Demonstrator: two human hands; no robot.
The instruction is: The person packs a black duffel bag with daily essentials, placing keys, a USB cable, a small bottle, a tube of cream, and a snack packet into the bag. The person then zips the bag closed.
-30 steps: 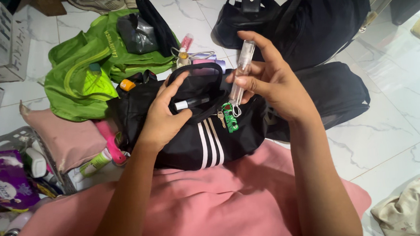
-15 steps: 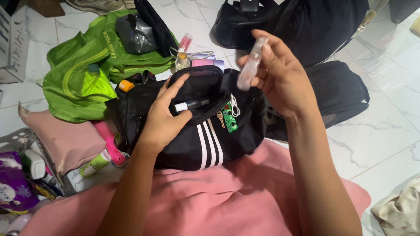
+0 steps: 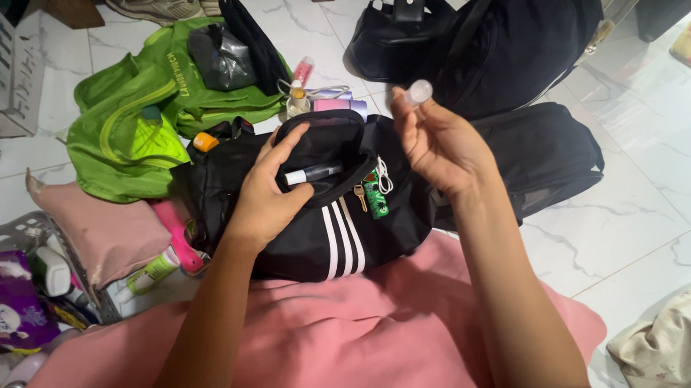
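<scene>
White marble floor tiles [image 3: 642,200] spread under a scatter of bags and toiletries, with pink cloth [image 3: 354,337] across the person's lap at the bottom of the view. On that lap's far edge sits a black bag [image 3: 323,227] with three white stripes, its top pouch [image 3: 322,139] pulled open. The left hand [image 3: 270,195] grips the pouch's near rim, fingers curled over the edge and thumb pressed on the outside, holding the mouth wide. Inside the opening lies a pen-like tube [image 3: 312,173], dark with a white end, just beside the left fingertips. A key [image 3: 360,195] and a green tag [image 3: 376,200] hang from the bag's front, between the two hands. The right hand [image 3: 438,144] is raised above the bag's right end, closed on a clear vial [image 3: 418,93] pinched between thumb and fingertips; the vial points toward the camera, so mostly its round end shows. Behind the striped bag lie a green bag [image 3: 129,127], small bottles [image 3: 301,89] and a dark purse [image 3: 396,35]; another black bag [image 3: 550,145] lies just right of the right hand. At the left edge a grey basket [image 3: 12,234] holds a purple packet [image 3: 0,299] and other toiletries, with a pink pouch [image 3: 100,233] beside it.
</scene>
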